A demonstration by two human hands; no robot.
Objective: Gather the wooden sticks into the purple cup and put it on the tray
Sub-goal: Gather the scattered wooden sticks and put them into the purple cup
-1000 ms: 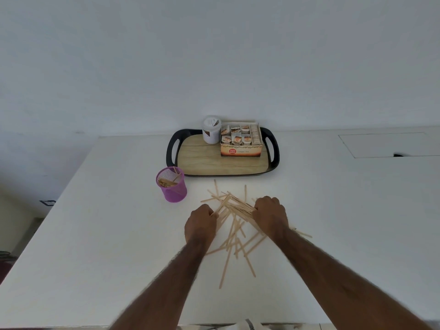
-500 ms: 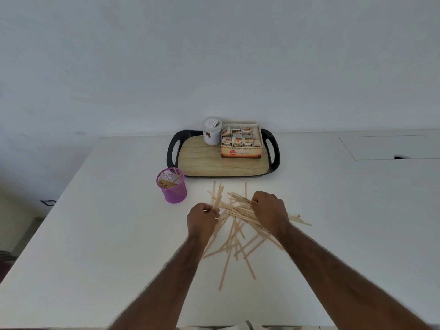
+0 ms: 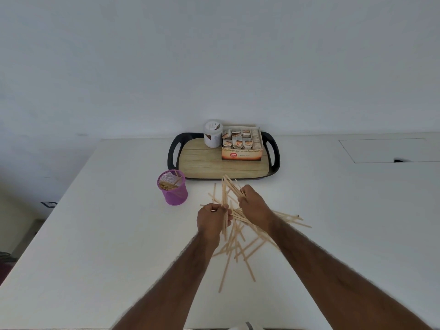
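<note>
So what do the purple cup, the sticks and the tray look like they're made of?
Purple cup: probably metal mesh with a purple coating, since its wall shows a fine see-through grid.
Sticks: pale, flat, thin strips with a matte look, apparently plain unfinished wood.
Tray: wood-grain floor, possibly laminate or print, inside a glossy black rim with cut-out handles, likely plastic.
</note>
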